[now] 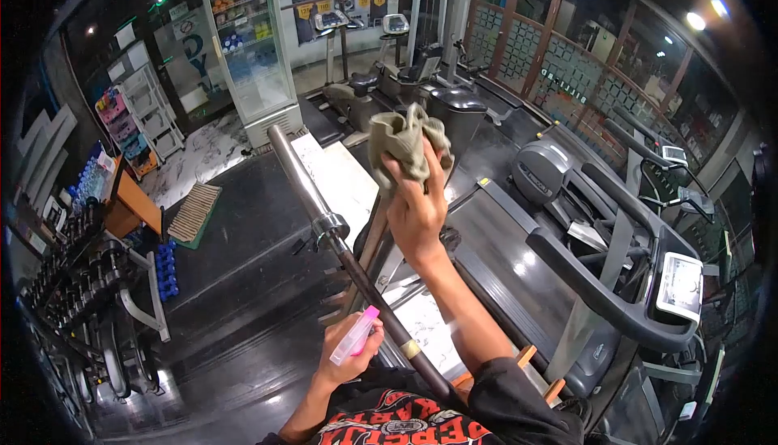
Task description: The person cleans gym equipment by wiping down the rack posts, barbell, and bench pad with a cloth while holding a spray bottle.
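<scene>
My right hand [417,214] is raised near the middle of the view, its fingers closed on a crumpled olive-grey cloth [405,145]. Lower down, my left hand [350,348] grips a small spray bottle [354,338] with a pink top and a clear, pinkish body. Between the two hands a metal barbell [361,279] runs diagonally, with a shiny sleeve at its upper end and a collar below that. The cloth is to the right of the sleeve and appears apart from it. A yellowish band circles the bar near my body.
Treadmills [519,275] and other exercise machines stand on the right. A dumbbell rack [89,283] is at the left, with a striped mat [194,211] beyond it. At the back are a glass-door fridge [250,48] and a white shelf unit [150,104].
</scene>
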A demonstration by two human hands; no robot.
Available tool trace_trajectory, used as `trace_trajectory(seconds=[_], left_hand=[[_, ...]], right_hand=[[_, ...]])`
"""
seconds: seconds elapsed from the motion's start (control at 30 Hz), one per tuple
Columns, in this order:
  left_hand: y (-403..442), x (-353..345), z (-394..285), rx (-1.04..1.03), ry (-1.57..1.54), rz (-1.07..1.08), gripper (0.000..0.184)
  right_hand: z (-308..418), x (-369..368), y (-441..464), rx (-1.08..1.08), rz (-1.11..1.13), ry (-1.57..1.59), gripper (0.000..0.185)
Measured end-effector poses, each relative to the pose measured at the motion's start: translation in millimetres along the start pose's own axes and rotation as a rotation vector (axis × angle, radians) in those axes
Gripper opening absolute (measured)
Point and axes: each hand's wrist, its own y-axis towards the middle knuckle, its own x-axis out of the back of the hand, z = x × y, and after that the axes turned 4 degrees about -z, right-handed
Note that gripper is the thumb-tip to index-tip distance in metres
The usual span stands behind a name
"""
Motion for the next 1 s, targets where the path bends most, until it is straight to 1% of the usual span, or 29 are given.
trace_trajectory(seconds=[0.07,0.1,0.13,0.2,0.27,0.3,0.33,0.4,0.43,0.47,0.53,0.57,0.6,0.63,0.67,0.7,0.73,0.8,0.83,0.87,0.93,1.0], left_hand=[[-2.6,0.8,-1.3,0.007,0.01,0.0,0.009],[-3.0,1.3,-0.3,0.013,0.013,0.009,0.009],[-1.5,1.3,0.2,0.014,0.016,0.021,0.009],[0.2,0.5,-3.2,0.008,0.014,0.027,0.009],[0.0,-0.2,-5.1,0.006,0.016,0.029,0.009],[-0.6,-0.3,-5.4,-0.011,0.011,0.037,0.009],[-1.3,0.5,-5.9,-0.028,0.007,0.045,0.009],[-2.7,3.3,-8.5,-0.05,0.035,0.051,0.009],[-3.0,4.4,-9.5,-0.071,0.058,0.057,0.009],[-4.6,5.2,-9.5,-0.072,0.06,0.054,0.009],[-7.4,6.0,-8.4,-0.009,0.0,0.044,0.009],[-7.0,5.8,-9.0,-0.011,0.0,0.041,0.009],[-6.2,6.1,-9.5,-0.071,0.058,0.03,0.009],[-6.2,6.8,-10.0,-0.131,0.118,0.017,0.008],[-7.5,7.7,-10.4,-0.128,0.121,0.011,0.008],[-9.3,8.1,-10.8,-0.101,0.106,0.007,0.008],[-10.5,8.6,-10.9,-0.077,0.091,0.002,0.008],[-13.6,8.0,-9.5,-0.035,0.067,-0.011,0.008],[-15.5,7.7,-8.3,0.002,0.042,-0.019,0.008],[-16.4,7.5,-7.3,0.003,0.042,-0.025,0.008],[-19.1,6.7,-5.7,-0.005,0.077,-0.031,0.008],[-20.9,5.1,-4.8,-0.005,0.082,-0.038,0.009]], right_hand=[[3.0,5.5,-24.9,-0.177,0.032,0.168,0.042],[1.8,6.5,-39.5,-0.185,0.047,0.241,0.041],[0.6,8.4,-59.0,-0.15,0.088,0.2,0.04],[5.0,14.4,-95.2,-0.199,0.18,0.298,0.039],[16.4,30.5,-109.6,-0.178,0.301,0.25,0.035],[21.7,35.3,-117.3,-0.253,0.368,0.287,0.038],[23.6,39.7,-122.4,-0.253,0.367,0.29,0.038],[22.4,49.9,-123.6,-0.425,0.451,0.338,0.038],[16.6,52.6,-115.2,-0.422,0.432,0.364,0.057],[10.2,52.0,-104.7,-0.416,0.331,0.392,0.058],[0.2,49.7,-61.7,-0.28,0.175,0.354,0.057],[-0.9,46.5,-30.0,-0.182,0.08,0.292,0.054],[-0.4,42.8,2.8,-0.085,-0.014,0.234,0.05],[0.5,41.1,30.4,-0.053,0.077,0.143,0.046],[0.3,38.2,52.6,-0.023,0.168,0.053,0.042],[-3.0,31.5,67.5,0.061,0.317,-0.051,0.035],[1.2,28.2,70.4,0.062,0.318,-0.045,0.035],[11.8,20.0,70.7,0.136,0.383,-0.241,0.029],[12.0,17.4,67.3,0.162,0.371,-0.252,0.025],[11.2,16.2,63.9,0.165,0.373,-0.247,0.025],[12.0,16.6,55.4,0.279,0.41,-0.189,0.034],[17.5,17.7,32.7,0.298,0.56,-0.139,0.033]])
